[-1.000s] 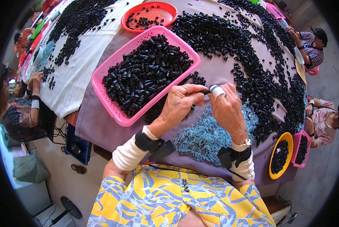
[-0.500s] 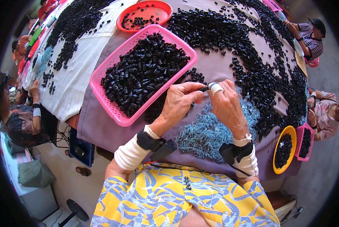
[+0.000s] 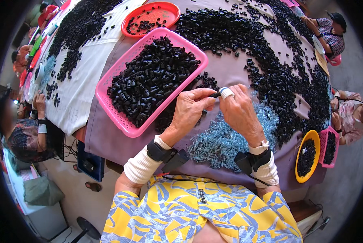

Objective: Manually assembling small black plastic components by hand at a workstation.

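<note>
Both my hands meet above the table, over the near end of the black heap. A small black plastic cord-lock piece (image 3: 215, 94) is pinched between the thumb and fingertips of my left hand (image 3: 187, 109). From the other side my right hand (image 3: 241, 113) grips the same piece, fingers curled, with a white band (image 3: 226, 92) around one finger. Beneath the right hand spreads a pile of small bluish coil springs (image 3: 218, 141). Left of my hands stands a pink basket (image 3: 127, 128), filled with black cord-lock pieces (image 3: 153, 77).
Loose black pieces (image 3: 270, 73) cover much of the purple cloth (image 3: 108, 139). A red plate (image 3: 152, 9) lies behind the basket. At the right edge are a yellow dish (image 3: 316, 141) and a smaller pink basket (image 3: 329, 165). Other people sit around the table, including one at left (image 3: 25, 135).
My hands have shifted slightly left, still meeting at the black piece. The whole view has turned a little. Little else differs.
</note>
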